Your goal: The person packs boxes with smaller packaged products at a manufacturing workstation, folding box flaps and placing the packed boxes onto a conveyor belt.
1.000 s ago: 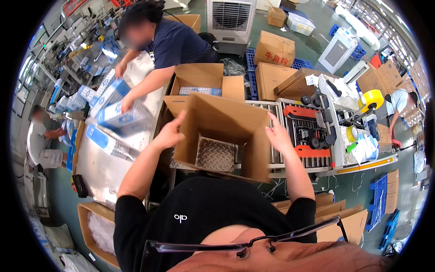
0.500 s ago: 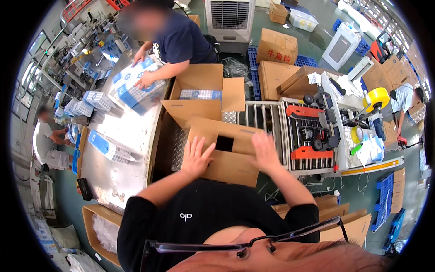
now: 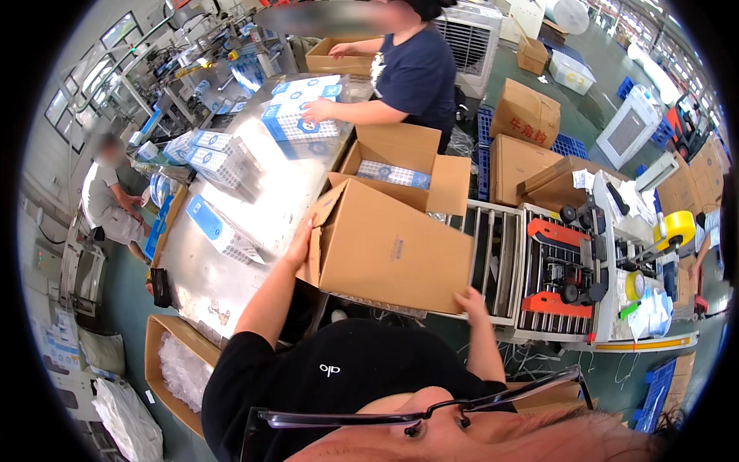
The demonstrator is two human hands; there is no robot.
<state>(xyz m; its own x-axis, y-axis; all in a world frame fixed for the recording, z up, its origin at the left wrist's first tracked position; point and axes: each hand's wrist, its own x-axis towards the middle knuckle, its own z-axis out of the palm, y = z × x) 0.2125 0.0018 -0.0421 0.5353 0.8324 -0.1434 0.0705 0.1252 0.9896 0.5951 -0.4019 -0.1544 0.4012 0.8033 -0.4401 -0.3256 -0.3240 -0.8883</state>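
Observation:
A brown cardboard box (image 3: pixel 396 250) lies in front of me at the near end of the roller line, a broad plain side facing up. My left hand (image 3: pixel 300 245) grips its left end beside a projecting flap (image 3: pixel 327 212). Around the lower right corner curl the fingers of my right hand (image 3: pixel 471 302). Just beyond stands an open cardboard box (image 3: pixel 452 181) with a blue and white package (image 3: pixel 394 174) inside. The contents of the box I hold, if any, are hidden.
To the left, a metal table (image 3: pixel 231 296) carries several blue and white packages (image 3: pixel 219 227). Across it a co-worker (image 3: pixel 416 73) rests a hand on a package stack (image 3: pixel 300 112). Right of me are rollers (image 3: pixel 493 246) and a red-and-black sealing machine (image 3: pixel 558 269).
The box has been turned from flaps-up, with a dark gap between them, onto another side. My hands have moved from its top to its ends. The co-worker's one hand has left the packages.

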